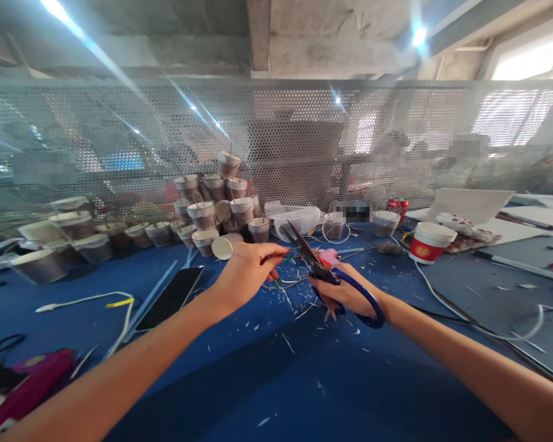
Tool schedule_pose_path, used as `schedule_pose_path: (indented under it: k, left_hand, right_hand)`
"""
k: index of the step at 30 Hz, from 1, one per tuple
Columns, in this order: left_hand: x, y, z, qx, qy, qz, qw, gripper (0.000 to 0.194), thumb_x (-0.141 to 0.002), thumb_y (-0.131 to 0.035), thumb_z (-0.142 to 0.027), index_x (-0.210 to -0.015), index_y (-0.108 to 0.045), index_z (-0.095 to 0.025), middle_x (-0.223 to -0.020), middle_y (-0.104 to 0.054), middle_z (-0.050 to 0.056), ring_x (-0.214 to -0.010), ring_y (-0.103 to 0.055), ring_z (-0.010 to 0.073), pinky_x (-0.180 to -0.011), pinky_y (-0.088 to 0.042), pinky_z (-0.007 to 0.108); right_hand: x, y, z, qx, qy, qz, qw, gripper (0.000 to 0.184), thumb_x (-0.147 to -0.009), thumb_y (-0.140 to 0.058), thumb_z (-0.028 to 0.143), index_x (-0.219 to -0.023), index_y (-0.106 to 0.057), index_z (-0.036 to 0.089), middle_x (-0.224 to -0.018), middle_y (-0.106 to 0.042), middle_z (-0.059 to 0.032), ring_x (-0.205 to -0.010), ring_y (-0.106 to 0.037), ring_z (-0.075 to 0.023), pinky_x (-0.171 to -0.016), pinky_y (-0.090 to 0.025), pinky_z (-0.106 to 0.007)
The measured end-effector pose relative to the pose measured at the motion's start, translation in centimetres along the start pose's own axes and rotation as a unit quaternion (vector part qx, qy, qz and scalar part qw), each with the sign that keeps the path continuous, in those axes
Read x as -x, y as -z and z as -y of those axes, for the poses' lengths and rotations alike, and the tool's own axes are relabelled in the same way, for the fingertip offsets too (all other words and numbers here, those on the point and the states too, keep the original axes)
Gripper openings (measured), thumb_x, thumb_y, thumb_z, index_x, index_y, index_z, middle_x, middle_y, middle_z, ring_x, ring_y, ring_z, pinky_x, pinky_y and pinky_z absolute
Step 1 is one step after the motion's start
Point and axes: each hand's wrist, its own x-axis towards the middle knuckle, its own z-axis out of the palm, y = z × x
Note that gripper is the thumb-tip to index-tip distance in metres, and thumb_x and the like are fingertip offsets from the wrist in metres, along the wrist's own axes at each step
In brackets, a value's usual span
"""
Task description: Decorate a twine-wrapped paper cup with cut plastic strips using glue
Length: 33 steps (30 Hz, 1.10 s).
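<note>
In the middle of the head view, my right hand (345,288) grips a pair of scissors (309,248) with dark blades and blue handles. The blades stand a little apart and point up and to the left. Just left of them, my left hand (246,273) pinches a small, thin green piece (289,259) between thumb and fingers. This piece lies close to the blades; whether they touch it I cannot tell. White scraps (281,301) are scattered on the blue tabletop (239,380) under both hands. A pink object (327,256) lies behind the scissors.
Stacked small buckets (201,215) stand at the back. A black phone (172,299) lies left of my left hand. A magenta tool (32,387) is at the lower left. To the right are red-and-white paper cups (431,242) and cables (461,319). A perforated metal screen (295,141) rises behind.
</note>
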Motion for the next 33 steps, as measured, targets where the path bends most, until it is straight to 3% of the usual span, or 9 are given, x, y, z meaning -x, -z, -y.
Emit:
schedule_pose_path:
  k: [7, 19, 26, 31, 33]
  left_hand:
    - [0.15, -0.45, -0.05, -0.002, 0.003, -0.003, 1.000, 0.026, -0.077, -0.050, -0.018, -0.098, -0.065, -0.014, -0.057, -0.065, 0.001, -0.050, -0.061, 0.0094, -0.050, -0.051, 0.018]
    - [0.37, -0.38, -0.41, -0.011, -0.006, -0.008, 1.000, 0.026, -0.077, -0.048, -0.020, -0.096, -0.065, -0.016, -0.061, -0.067, 0.002, -0.049, -0.060, 0.0103, -0.044, -0.047, 0.018]
    - [0.46, -0.43, 0.28, -0.047, -0.041, -0.015, 0.998, 0.026, -0.080, -0.046, -0.023, -0.097, -0.065, -0.018, -0.066, -0.067, 0.002, -0.053, -0.060, 0.0101, -0.050, -0.048, 0.021]
    - [0.40, -0.64, 0.47, -0.082, -0.058, -0.014, 0.995, 0.025, -0.081, -0.046, -0.024, -0.094, -0.066, -0.016, -0.063, -0.066, 0.002, -0.053, -0.059, 0.0104, -0.052, -0.048, 0.022]
    - [0.34, -0.70, 0.52, -0.084, -0.056, -0.011, 0.995, 0.024, -0.080, -0.046, -0.025, -0.092, -0.066, -0.016, -0.063, -0.066, 0.003, -0.052, -0.059, 0.0107, -0.050, -0.048, 0.022]
  right_hand:
    - [0.07, 0.00, 0.51, 0.071, -0.003, -0.042, 0.997, 0.028, -0.073, -0.050, 0.029, -0.047, -0.048, 0.018, -0.040, -0.053, 0.0032, -0.041, -0.053, -0.0095, -0.048, -0.043, -0.020]
    - [0.04, -0.13, 0.59, 0.108, 0.020, -0.098, 0.989, 0.031, -0.071, -0.055, 0.031, -0.043, -0.048, 0.020, -0.038, -0.050, 0.0027, -0.041, -0.049, -0.0097, -0.046, -0.039, -0.022]
    - [-0.02, -0.25, 0.28, 0.118, 0.036, -0.117, 0.985, 0.033, -0.070, -0.057, 0.033, -0.042, -0.047, 0.019, -0.042, -0.050, 0.0004, -0.045, -0.050, -0.0116, -0.046, -0.037, -0.022]
    - [-0.34, -0.07, 0.02, 0.148, 0.065, -0.214, 0.963, 0.032, -0.071, -0.055, 0.038, -0.046, -0.049, 0.018, -0.047, -0.052, -0.0006, -0.051, -0.053, -0.0141, -0.048, -0.038, -0.024]
    - [-0.34, 0.24, 0.08, 0.147, 0.067, -0.222, 0.962, 0.033, -0.073, -0.053, 0.041, -0.049, -0.051, 0.018, -0.045, -0.051, -0.0001, -0.049, -0.053, -0.0140, -0.048, -0.039, -0.024]
